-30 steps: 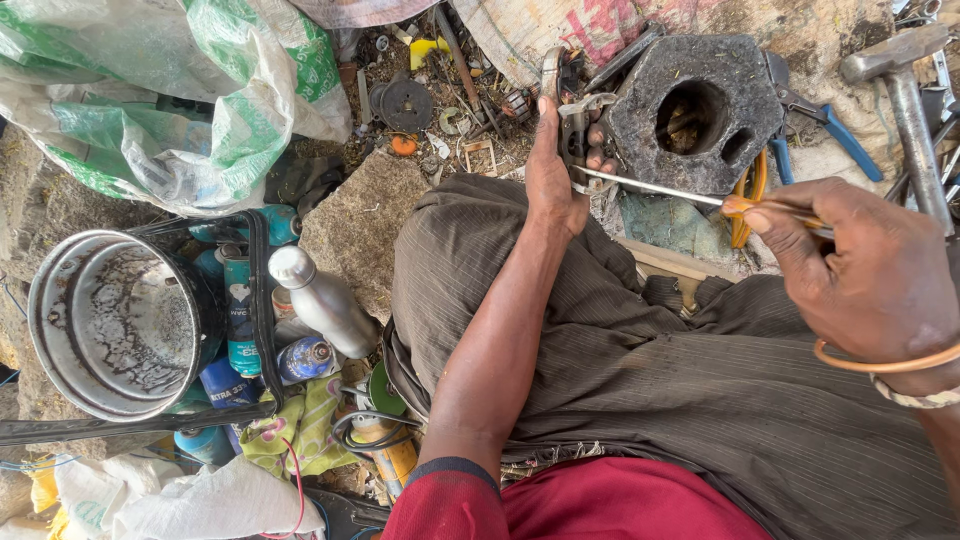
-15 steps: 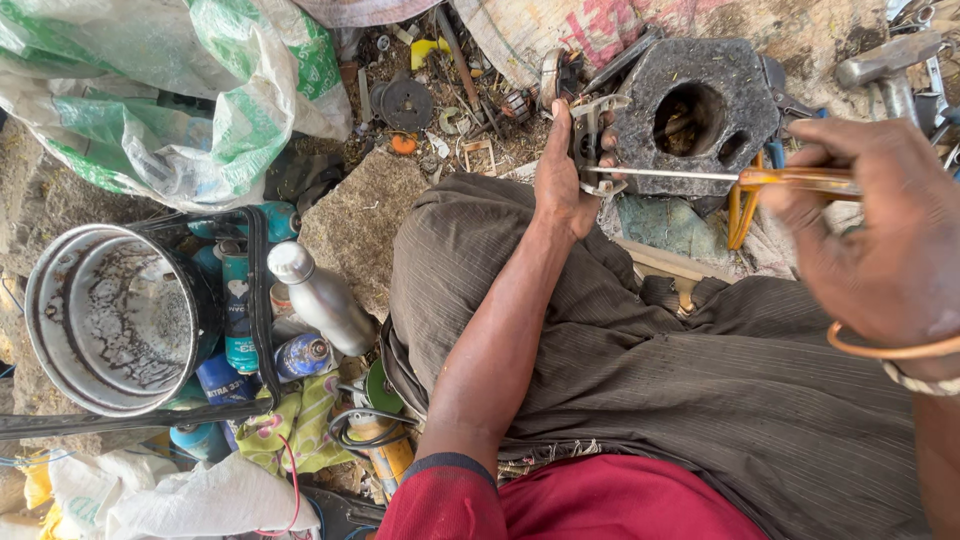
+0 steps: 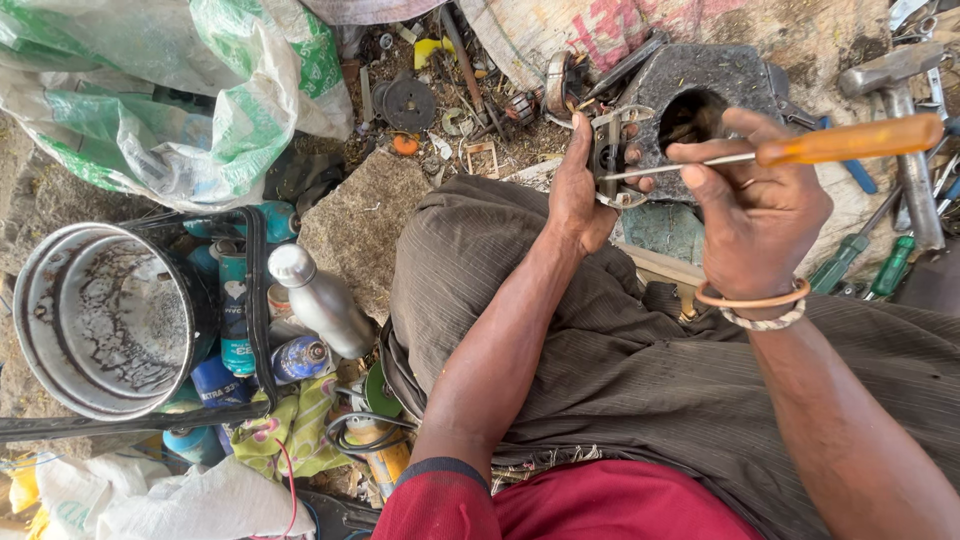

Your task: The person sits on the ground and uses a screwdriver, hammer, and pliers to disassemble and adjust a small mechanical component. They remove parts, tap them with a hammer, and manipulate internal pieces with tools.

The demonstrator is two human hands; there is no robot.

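Near the upper middle of the frame the left hand (image 3: 580, 190) is wrapped around a small grey metal part with round openings (image 3: 612, 158), thumb on the near side and fingertips (image 3: 634, 157) curled over its far edge, holding it just above the knee. The right hand (image 3: 760, 215), at the upper right, is closed on a screwdriver with a translucent orange handle and thin steel shaft (image 3: 800, 150), pinched between thumb and fingers; the shaft runs leftward and its tip meets the face of the small part (whether it sits in a screw head is too small to tell). Two bangles (image 3: 752, 306), one orange and one pale beaded, circle the right wrist. Directly behind the hands sits a dark, grimy cast-metal block with a large round bore (image 3: 720, 85), resting on the littered ground. A steel hammer (image 3: 900, 110) lies at the far upper right, with green-handled screwdrivers (image 3: 880, 268) below it. At the left of the frame stands a blackened round metal pot (image 3: 100, 320), and beside it a silver metal bottle (image 3: 318, 300) among blue cans (image 3: 300, 358). A crumpled green-and-white plastic sack (image 3: 180, 100) fills the upper left. Brown trousers (image 3: 620, 370) cover the lap across the lower middle.
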